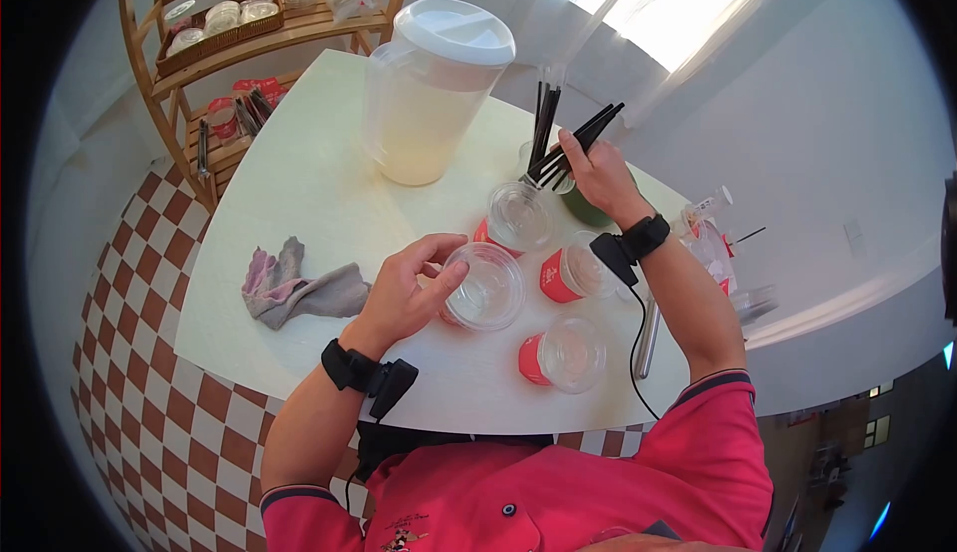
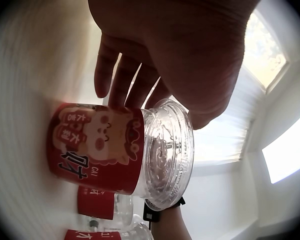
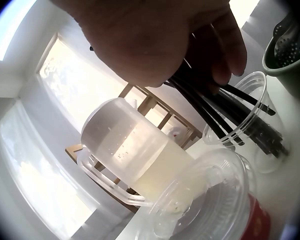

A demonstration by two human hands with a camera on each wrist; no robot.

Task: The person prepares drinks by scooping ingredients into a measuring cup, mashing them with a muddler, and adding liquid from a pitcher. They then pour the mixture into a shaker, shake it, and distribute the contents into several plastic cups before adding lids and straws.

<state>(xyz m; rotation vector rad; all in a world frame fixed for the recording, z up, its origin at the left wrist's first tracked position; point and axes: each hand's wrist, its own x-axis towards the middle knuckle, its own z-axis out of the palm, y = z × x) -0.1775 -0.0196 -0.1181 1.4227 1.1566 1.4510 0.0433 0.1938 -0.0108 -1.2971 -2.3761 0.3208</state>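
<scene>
In the head view my right hand (image 1: 601, 175) grips a bunch of black straws (image 1: 596, 131). Their lower ends reach into the mouth of a clear plastic cup (image 3: 262, 90) in the right wrist view, where more black straws stand. My left hand (image 1: 404, 288) touches the side of a clear cup with a red sleeve and a clear lid (image 1: 488, 291). Its thumb lies at the lid's rim, and the fingers (image 2: 135, 82) are loosely extended behind the cup. Three more lidded cups with red sleeves stand close by, among them a near cup (image 1: 570, 355) and a far cup (image 1: 518, 218).
A large lidded pitcher (image 1: 429, 103) of pale liquid stands at the back of the white table. A grey and pink cloth (image 1: 299, 288) lies at left. Beside the straws sits a green container (image 1: 586, 207) with a perforated utensil (image 3: 290, 47). A wooden shelf (image 1: 159, 73) stands beyond.
</scene>
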